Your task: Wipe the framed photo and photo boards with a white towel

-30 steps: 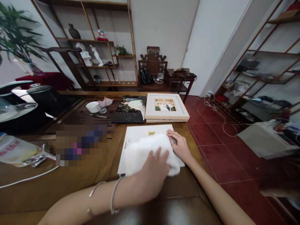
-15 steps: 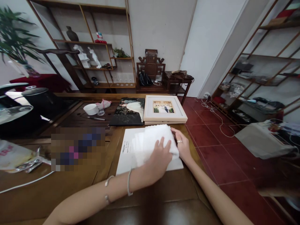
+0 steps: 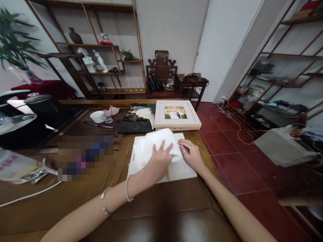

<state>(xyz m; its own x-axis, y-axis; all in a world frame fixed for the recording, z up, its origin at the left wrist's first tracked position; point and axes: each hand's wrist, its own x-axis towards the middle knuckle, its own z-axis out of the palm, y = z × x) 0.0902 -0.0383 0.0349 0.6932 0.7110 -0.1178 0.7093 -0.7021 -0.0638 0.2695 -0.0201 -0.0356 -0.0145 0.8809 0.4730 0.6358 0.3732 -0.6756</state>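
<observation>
Standing by the table (image 3: 141, 215) rn. L hand (image 3: 160, 163) is palm-down on a folded white cloth (image 3: 161, 136), fingers (image 3: 162, 145) spread pretty wide w/ clear gaps btwn them. They're flat on the fabric, not bunching it up AFAICT, tho the palm side's hidden. Cloth is on the left & middle of a flat white panel (image 3: 183, 169) lying on the table, and its far edge covers part of the panel's top edge. Thin yellowish bit (image 3: 168, 173) on the panel pokes out just below the cloth, next to the L hand.

R hand (image 3: 194, 157) is at the panel's right edge, nr the far corner. Fingers there are close together, a bit bent, tips on the panel; ring (image 3: 184, 152) on one. Thumb's mostly tucked under, so can't tell if it's pinching the edge or just resting. R hand's well clear of the cloth, FWIW.

Just past the panel: framed pic (image 3: 176, 113) on the right, dark print (image 3: 137, 118) beside it. White bowl (image 3: 98, 116) further left.
</observation>
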